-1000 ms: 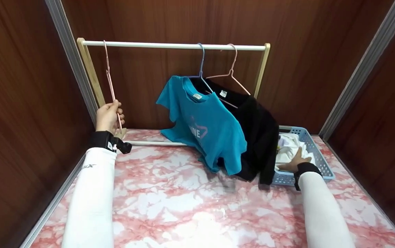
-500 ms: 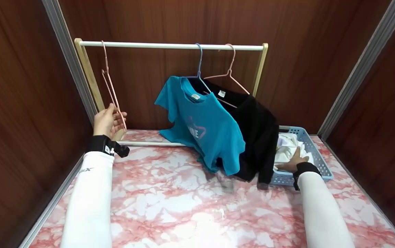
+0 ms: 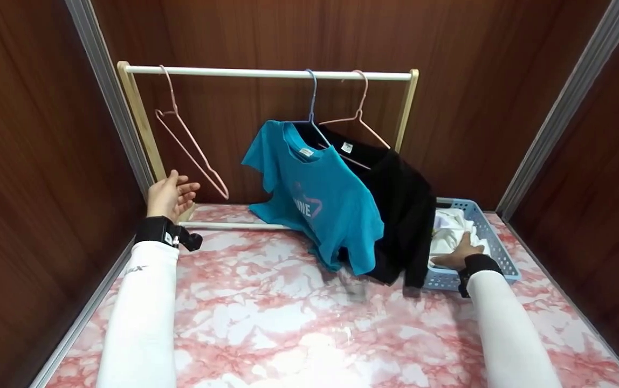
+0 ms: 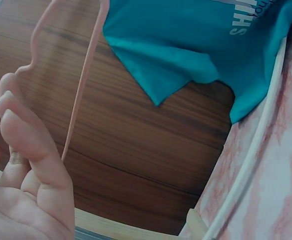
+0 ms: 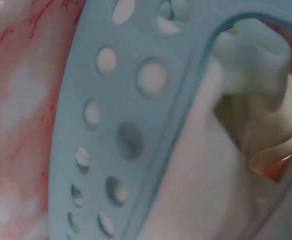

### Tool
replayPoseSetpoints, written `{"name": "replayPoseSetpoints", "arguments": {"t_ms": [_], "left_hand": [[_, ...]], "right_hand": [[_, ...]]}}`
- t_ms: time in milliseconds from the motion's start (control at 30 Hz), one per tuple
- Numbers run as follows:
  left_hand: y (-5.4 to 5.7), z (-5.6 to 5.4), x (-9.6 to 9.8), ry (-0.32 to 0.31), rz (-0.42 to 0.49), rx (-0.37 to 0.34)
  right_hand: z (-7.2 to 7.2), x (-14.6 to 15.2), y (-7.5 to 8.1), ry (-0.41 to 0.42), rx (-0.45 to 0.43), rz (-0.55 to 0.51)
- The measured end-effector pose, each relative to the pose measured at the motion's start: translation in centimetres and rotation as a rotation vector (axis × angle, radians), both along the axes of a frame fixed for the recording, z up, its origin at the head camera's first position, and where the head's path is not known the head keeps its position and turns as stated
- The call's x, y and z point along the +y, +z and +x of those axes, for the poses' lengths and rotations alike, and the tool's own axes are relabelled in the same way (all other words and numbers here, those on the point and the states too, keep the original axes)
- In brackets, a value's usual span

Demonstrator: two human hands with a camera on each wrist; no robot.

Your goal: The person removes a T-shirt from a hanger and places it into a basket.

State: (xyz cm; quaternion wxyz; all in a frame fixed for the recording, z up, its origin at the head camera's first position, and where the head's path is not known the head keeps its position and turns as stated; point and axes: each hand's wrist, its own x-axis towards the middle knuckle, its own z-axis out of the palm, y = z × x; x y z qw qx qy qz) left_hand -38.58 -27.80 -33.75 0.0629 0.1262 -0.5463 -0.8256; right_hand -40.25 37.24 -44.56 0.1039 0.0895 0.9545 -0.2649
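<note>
My left hand (image 3: 168, 197) is held up at the left of the rack, its fingers loosely bent with nothing between them. Just beyond them a bare pink hanger (image 3: 197, 148) hangs from the rail, swung out at an angle. The left wrist view shows that hanger (image 4: 82, 80) passing behind the fingertips. At the right, my right hand (image 3: 460, 255) rests on white cloth (image 3: 447, 222) in a blue basket (image 3: 495, 242), thumb and fingers spread. In the right wrist view the basket's holed wall (image 5: 96, 115) hides most of the hand.
A white rail (image 3: 234, 71) on wooden posts carries a turquoise T-shirt (image 3: 309, 188) on a blue hanger. Behind it hangs a black long-sleeved top (image 3: 412, 205) on another pink hanger (image 3: 362, 116). A low white bar (image 3: 245, 226) crosses the marbled table (image 3: 266, 307). Brown walls enclose three sides.
My left hand has let go of the pink hanger, which has swung round to the right, its triangle now showing wider. The fingers have loosened. My right hand stays on the cloth.
</note>
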Motion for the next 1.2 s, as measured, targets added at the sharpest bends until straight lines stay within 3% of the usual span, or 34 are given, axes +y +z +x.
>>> {"name": "replayPoseSetpoints", "arguments": {"t_ms": [233, 333, 433, 567, 700, 800, 900, 1000, 1100, 1200], "left_hand": [[-0.5, 0.6, 0.4, -0.039, -0.008, -0.038], [-0.4, 1.2, 0.9, -0.07, -0.043, -0.056], [-1.0, 1.4, 1.4, -0.09, -0.065, -0.063], [-2.5, 0.8, 2.0, -0.092, -0.056, -0.075], [-4.6, -0.5, 3.0, -0.115, -0.039, -0.089], [-5.7, -1.3, 4.4, -0.142, -0.029, -0.083], [-6.2, -1.7, 6.3, -0.158, -0.023, -0.069], [-6.2, -2.1, 8.6, -0.184, -0.022, -0.058], [-6.0, -2.7, 11.3, -0.21, -0.043, -0.051], [-5.8, -3.2, 14.1, -0.242, -0.057, -0.044]], "right_hand": [[-0.5, 0.0, 2.0, 0.041, -0.002, 0.0], [-1.0, -0.1, 3.7, 0.069, 0.067, 0.024], [-1.0, -0.8, 5.4, 0.01, 0.205, -0.024], [-0.2, -3.0, 7.6, -0.144, 0.487, -0.163], [0.7, -6.1, 9.4, -0.207, 0.922, -0.329], [0.9, -8.5, 10.4, -0.124, 1.269, -0.397], [1.1, -11.1, 11.1, 0.033, 1.457, -0.411], [1.3, -13.8, 11.2, 0.197, 1.435, -0.423], [1.2, -16.4, 10.9, 0.296, 1.276, -0.422], [0.7, -18.6, 10.7, 0.321, 1.092, -0.416]]}}
